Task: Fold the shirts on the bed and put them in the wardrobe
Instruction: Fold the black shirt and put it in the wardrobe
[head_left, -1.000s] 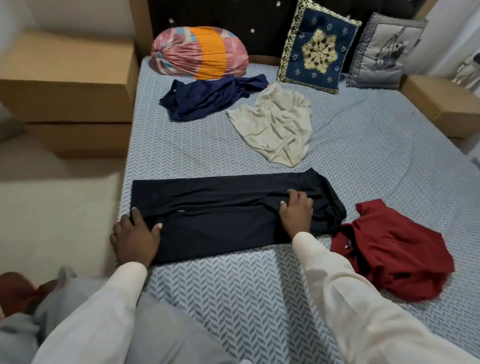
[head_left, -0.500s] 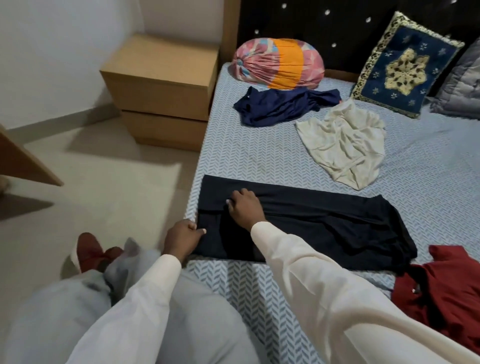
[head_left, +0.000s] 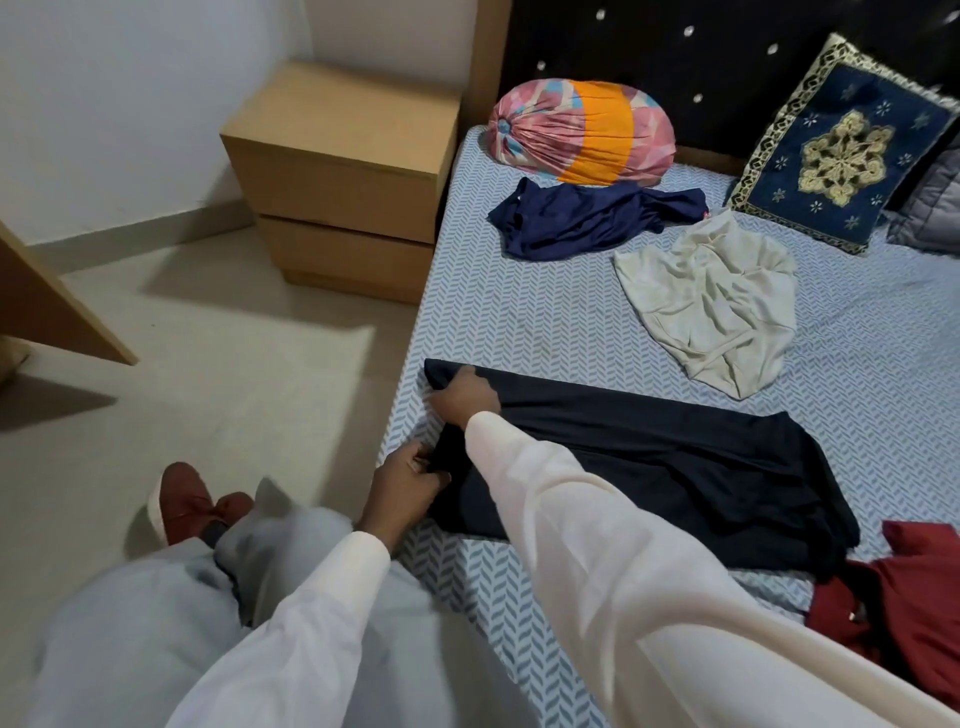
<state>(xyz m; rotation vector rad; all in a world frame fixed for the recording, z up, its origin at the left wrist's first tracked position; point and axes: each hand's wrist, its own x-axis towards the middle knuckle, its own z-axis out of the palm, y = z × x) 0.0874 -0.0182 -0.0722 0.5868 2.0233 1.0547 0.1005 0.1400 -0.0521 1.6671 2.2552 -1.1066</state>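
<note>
A black shirt (head_left: 649, 457), folded into a long strip, lies across the near side of the bed (head_left: 519, 322). My left hand (head_left: 405, 480) pinches its near left corner at the bed's edge. My right hand (head_left: 467, 397) grips the far left corner, and that end is lifted slightly off the sheet. A crumpled navy shirt (head_left: 582, 218) and a cream shirt (head_left: 717, 301) lie further up the bed. A red shirt (head_left: 904, 613) is bunched at the right edge of the view. No wardrobe is in view.
A wooden bedside cabinet (head_left: 343, 176) stands left of the bed by the wall. A pink and orange bolster (head_left: 582, 135) and a blue embroidered cushion (head_left: 841, 150) lean on the dark headboard. A wooden panel (head_left: 47, 306) juts in at left. My red shoe (head_left: 187, 499) rests on the tiled floor.
My right hand slid from the strip's right part to its left end and took hold of the far corner. My left hand went from pressing to pinching the near corner. The view swung left.
</note>
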